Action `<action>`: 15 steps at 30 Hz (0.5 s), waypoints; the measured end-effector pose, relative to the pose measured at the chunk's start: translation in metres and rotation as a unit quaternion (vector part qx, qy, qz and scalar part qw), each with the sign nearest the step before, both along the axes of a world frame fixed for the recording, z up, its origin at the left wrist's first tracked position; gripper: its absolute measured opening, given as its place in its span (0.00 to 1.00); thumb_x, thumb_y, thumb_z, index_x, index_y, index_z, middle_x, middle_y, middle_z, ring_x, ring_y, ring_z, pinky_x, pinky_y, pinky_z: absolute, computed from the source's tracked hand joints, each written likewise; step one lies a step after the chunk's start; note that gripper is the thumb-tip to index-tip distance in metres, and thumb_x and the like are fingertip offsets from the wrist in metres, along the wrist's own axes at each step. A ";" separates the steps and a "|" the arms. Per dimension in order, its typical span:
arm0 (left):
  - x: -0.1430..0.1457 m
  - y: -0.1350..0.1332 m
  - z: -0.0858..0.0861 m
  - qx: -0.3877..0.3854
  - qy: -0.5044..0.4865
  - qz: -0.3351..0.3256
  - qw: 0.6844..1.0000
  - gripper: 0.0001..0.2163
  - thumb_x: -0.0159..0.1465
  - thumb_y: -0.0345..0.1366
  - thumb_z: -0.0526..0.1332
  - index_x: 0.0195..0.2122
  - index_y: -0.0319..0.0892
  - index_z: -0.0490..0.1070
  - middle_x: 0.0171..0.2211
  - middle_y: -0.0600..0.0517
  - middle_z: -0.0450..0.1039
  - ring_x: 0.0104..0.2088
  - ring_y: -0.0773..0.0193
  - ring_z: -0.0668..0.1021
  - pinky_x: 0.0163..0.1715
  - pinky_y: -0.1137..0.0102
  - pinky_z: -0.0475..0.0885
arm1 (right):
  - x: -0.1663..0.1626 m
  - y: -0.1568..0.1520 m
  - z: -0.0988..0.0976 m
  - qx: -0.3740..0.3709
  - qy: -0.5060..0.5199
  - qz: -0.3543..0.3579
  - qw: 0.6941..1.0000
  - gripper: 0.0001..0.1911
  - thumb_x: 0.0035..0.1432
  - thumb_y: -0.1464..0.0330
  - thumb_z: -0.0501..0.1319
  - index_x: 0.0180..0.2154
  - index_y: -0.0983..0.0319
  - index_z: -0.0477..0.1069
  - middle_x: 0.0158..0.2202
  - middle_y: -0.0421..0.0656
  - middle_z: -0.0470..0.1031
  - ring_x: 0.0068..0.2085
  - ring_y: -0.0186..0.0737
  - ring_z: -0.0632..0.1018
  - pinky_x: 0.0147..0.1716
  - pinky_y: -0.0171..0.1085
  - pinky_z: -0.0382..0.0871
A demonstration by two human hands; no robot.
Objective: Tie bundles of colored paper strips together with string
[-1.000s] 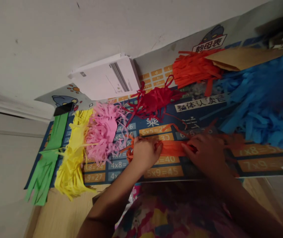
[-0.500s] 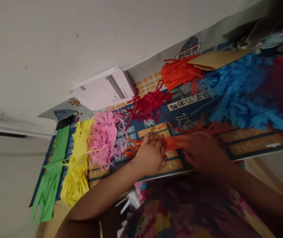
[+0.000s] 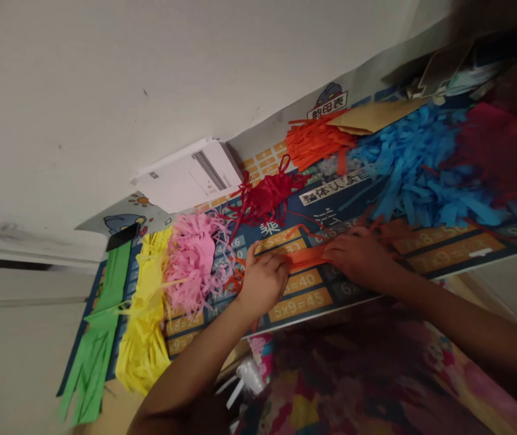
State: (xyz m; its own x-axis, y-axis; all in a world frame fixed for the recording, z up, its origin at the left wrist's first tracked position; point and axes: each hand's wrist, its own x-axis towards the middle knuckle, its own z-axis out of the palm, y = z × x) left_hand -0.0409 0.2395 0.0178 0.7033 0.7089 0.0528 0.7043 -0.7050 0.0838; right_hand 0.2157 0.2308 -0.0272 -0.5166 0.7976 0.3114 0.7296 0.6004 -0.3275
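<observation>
Seven fringed paper bundles (image 3: 193,260) (each a different colour), two hands (image 3: 262,281).

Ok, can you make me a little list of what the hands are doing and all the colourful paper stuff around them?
left hand: pressing down one end of the orange paper strip
right hand: on the other end of the same strip
surface: blue mat with times tables
beside left hand: pink fringe, then yellow fringe, then green fringe
behind hands: red fringe, orange fringe, blue fringe
against wall: white box
</observation>
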 end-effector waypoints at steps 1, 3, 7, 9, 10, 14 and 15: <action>-0.004 0.002 0.001 -0.011 -0.015 0.005 1.000 0.11 0.70 0.33 0.54 0.43 0.46 0.77 0.43 0.50 0.81 0.46 0.58 0.78 0.64 0.50 0.47 | 0.004 0.002 -0.003 -0.008 0.021 0.000 1.000 0.11 0.65 0.73 0.56 0.38 0.58 0.77 0.41 0.42 0.81 0.43 0.42 0.76 0.46 0.45 0.54; -0.009 0.007 0.002 -0.034 -0.040 0.026 0.998 0.10 0.70 0.35 0.56 0.42 0.47 0.77 0.43 0.51 0.81 0.47 0.59 0.78 0.63 0.52 0.49 | 0.010 0.007 -0.005 -0.030 0.052 -0.002 0.998 0.10 0.66 0.69 0.57 0.37 0.57 0.78 0.41 0.41 0.80 0.43 0.42 0.75 0.46 0.44 0.55; -0.011 0.019 0.004 -0.095 -0.058 0.083 0.990 0.08 0.67 0.36 0.59 0.34 0.46 0.78 0.37 0.53 0.80 0.44 0.60 0.77 0.55 0.57 0.59 | 0.010 0.016 -0.001 -0.058 0.050 -0.032 0.997 0.08 0.62 0.65 0.62 0.33 0.59 0.78 0.42 0.43 0.78 0.46 0.45 0.73 0.45 0.44 0.56; -0.007 0.023 0.004 -0.106 -0.053 0.096 0.988 0.10 0.67 0.35 0.58 0.30 0.44 0.77 0.33 0.53 0.79 0.41 0.61 0.77 0.50 0.59 0.61 | 0.006 0.019 0.001 -0.067 0.046 -0.058 0.995 0.10 0.61 0.63 0.63 0.31 0.60 0.78 0.40 0.44 0.77 0.44 0.45 0.72 0.44 0.44 0.57; -0.005 0.024 0.003 -0.103 -0.046 0.101 0.988 0.12 0.67 0.34 0.57 0.28 0.43 0.76 0.31 0.53 0.78 0.40 0.61 0.76 0.49 0.60 0.61 | 0.004 0.020 0.001 -0.073 0.043 -0.069 0.994 0.12 0.62 0.62 0.62 0.29 0.60 0.77 0.39 0.44 0.77 0.43 0.44 0.72 0.43 0.43 0.57; 0.004 0.027 -0.002 -0.071 -0.009 0.123 0.990 0.14 0.67 0.35 0.55 0.25 0.42 0.74 0.30 0.51 0.77 0.38 0.59 0.76 0.46 0.59 0.60 | 0.000 0.022 -0.003 -0.071 0.030 -0.111 0.991 0.13 0.62 0.63 0.63 0.27 0.61 0.76 0.36 0.43 0.76 0.39 0.43 0.71 0.39 0.41 0.57; 0.006 0.028 -0.004 -0.064 -0.002 0.127 0.990 0.13 0.67 0.35 0.56 0.26 0.42 0.74 0.30 0.50 0.78 0.39 0.58 0.76 0.46 0.59 0.60 | 0.000 0.022 -0.004 -0.065 0.026 -0.121 0.990 0.12 0.61 0.63 0.63 0.27 0.61 0.76 0.35 0.43 0.75 0.39 0.42 0.70 0.39 0.41 0.57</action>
State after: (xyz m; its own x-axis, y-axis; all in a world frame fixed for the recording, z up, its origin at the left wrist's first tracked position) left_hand -0.0354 0.2671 0.0139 0.5015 0.8639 -0.0464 0.8569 -0.4886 0.1645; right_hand 0.2154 0.2533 -0.0311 -0.2921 0.9307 0.2201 0.8266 0.3615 -0.4314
